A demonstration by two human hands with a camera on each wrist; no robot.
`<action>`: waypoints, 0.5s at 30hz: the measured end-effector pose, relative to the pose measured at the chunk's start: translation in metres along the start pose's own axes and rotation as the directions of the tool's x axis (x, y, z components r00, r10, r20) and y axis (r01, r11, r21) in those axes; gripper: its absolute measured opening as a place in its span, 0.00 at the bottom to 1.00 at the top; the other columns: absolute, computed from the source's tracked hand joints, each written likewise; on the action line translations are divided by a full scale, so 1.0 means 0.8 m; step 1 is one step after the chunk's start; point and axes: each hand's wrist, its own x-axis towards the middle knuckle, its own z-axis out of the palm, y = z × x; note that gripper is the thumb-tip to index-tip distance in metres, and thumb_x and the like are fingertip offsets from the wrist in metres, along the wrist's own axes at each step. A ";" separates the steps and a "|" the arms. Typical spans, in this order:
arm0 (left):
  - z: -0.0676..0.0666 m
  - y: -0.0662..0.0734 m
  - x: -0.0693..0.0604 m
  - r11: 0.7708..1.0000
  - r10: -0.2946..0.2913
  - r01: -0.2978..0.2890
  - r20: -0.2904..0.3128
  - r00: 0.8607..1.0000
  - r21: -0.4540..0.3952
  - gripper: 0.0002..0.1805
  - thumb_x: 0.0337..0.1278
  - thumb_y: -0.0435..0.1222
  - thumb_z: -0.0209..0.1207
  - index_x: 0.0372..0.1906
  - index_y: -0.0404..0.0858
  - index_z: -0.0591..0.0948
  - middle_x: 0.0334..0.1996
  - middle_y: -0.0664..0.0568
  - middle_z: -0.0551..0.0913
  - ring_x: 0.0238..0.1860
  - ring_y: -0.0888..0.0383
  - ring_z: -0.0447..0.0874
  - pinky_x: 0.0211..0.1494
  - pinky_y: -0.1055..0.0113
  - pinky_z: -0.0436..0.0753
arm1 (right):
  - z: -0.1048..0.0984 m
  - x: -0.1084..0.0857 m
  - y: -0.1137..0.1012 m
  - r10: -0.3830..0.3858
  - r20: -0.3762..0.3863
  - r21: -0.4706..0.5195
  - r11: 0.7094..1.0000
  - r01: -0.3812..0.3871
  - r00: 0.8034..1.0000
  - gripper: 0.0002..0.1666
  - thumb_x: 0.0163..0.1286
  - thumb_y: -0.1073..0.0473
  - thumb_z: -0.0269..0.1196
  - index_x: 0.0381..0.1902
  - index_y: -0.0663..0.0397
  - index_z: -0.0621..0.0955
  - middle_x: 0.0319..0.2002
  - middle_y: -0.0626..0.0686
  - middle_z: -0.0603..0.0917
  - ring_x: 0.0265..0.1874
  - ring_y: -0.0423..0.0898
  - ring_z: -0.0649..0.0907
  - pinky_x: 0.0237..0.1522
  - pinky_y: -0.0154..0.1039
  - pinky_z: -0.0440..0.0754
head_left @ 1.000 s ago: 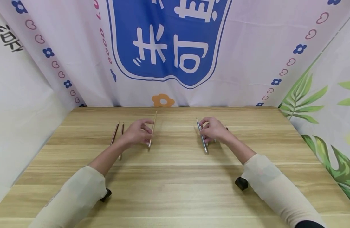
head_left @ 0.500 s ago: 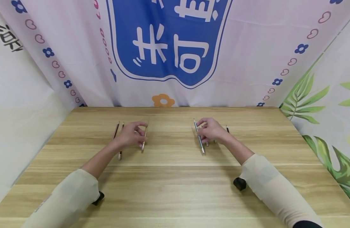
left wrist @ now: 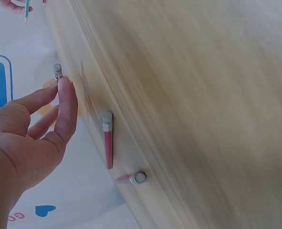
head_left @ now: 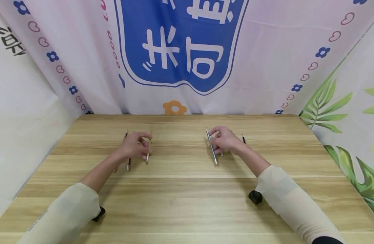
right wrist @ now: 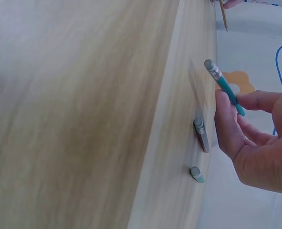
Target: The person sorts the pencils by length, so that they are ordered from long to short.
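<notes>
Left of frame centre, left hand (head_left: 132, 145) has fingers pinched together on a slim yellowish pencil (head_left: 148, 155), silvery end down-frame. Right of centre, right hand (head_left: 226, 139) pinches a tilted blue-teal pencil (head_left: 213, 154), grey-tipped, metal-banded. Both above desk (head_left: 181, 203).

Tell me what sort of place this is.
Likely a makeshift indoor booth, though the wider room is out of view: a wood-grain table with pencils on it, a printed cloth backdrop behind, and a leaf-patterned sheet on the right.
</notes>
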 end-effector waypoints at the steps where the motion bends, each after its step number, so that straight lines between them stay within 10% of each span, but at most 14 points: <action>1: -0.001 0.000 -0.001 1.000 -0.003 0.003 0.000 1.000 0.001 0.33 0.61 0.19 0.65 0.70 0.20 0.68 0.37 0.41 0.76 0.26 0.57 0.82 0.34 0.64 0.92 | 0.000 0.000 0.000 0.001 0.002 -0.003 1.000 -0.001 1.000 0.25 0.70 0.72 0.62 0.63 0.68 0.72 0.32 0.57 0.81 0.26 0.45 0.82 0.31 0.39 0.92; 15: -0.012 -0.007 -0.006 0.995 -0.010 0.004 0.060 0.998 0.103 0.32 0.60 0.18 0.65 0.67 0.14 0.67 0.32 0.42 0.75 0.22 0.57 0.82 0.32 0.62 0.92 | 0.008 0.001 -0.005 0.000 0.024 0.004 1.000 0.000 1.000 0.24 0.70 0.73 0.61 0.63 0.68 0.72 0.35 0.58 0.80 0.28 0.45 0.81 0.33 0.40 0.92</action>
